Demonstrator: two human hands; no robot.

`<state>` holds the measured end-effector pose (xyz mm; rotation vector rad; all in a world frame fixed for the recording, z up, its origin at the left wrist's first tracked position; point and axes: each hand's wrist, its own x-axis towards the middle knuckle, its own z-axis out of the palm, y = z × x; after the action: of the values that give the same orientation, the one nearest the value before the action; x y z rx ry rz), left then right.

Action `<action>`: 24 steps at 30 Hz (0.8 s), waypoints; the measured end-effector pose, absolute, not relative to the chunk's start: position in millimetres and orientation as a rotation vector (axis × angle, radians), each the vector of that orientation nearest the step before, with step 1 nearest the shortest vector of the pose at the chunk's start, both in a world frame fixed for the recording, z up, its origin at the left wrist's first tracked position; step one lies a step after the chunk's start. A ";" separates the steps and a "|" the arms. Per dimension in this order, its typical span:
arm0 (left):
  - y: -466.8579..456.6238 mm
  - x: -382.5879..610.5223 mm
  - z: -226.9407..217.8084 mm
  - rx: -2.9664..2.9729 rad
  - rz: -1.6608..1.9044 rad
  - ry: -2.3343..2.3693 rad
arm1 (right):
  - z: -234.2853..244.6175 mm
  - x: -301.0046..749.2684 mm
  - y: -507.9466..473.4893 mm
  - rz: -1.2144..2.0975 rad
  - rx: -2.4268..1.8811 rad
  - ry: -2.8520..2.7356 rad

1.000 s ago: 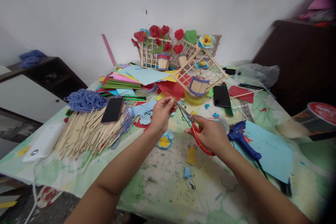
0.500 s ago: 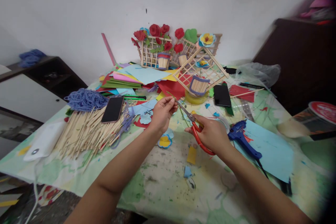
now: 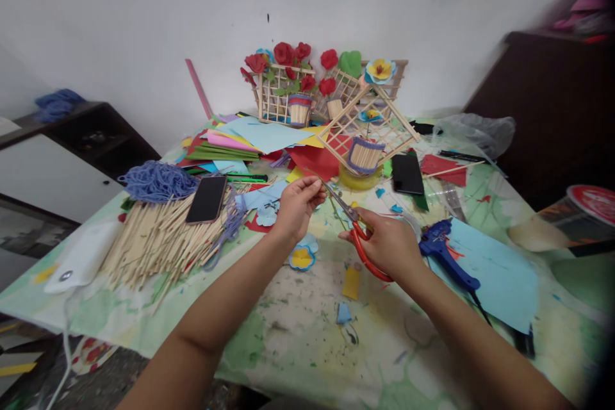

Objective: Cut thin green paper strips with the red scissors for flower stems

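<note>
My left hand (image 3: 298, 206) is closed in a pinch on a thin green stem (image 3: 335, 210), whose lower part slants down to the right. In my right hand (image 3: 391, 242) are scissors with red-orange handles (image 3: 369, 259). Their blades point up and left, with the tips close to my left fingertips. Whether the blades touch the stem is too small to tell. Below my left hand, a yellow and blue paper flower (image 3: 302, 258) lies on the table. Small yellow (image 3: 351, 283) and blue paper scraps (image 3: 344, 313) lie nearer to me.
Bamboo sticks (image 3: 154, 243), blue yarn (image 3: 157, 182) and a phone (image 3: 206, 200) lie at left. Behind my hands stand stick lattices with red paper flowers (image 3: 284, 54) beside coloured paper sheets (image 3: 262, 133). At right are a second phone (image 3: 408, 174), a blue glue gun (image 3: 449, 257) and light-blue paper (image 3: 509, 275).
Both hands stay almost in place. The scissors' handles and blades have shifted very slightly; my left hand keeps its pinch on the green stem.
</note>
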<state>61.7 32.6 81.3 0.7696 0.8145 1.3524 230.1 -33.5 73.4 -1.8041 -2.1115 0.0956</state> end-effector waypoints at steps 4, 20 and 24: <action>33.8 60.6 81.0 0.795 1.360 0.833 | 74.2 230.1 -33.5 0.097 -1.814 -2.117; 41.6 50.2 83.2 0.852 1.325 0.809 | 71.9 229.7 -34.5 0.063 -1.785 -2.142; 41.3 50.4 83.8 0.822 1.296 0.807 | 71.9 230.0 -34.8 0.073 -1.788 -2.146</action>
<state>50.4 41.3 83.8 0.8222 0.8068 1.2964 230.0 -34.8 71.9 -1.7876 -2.1461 0.0730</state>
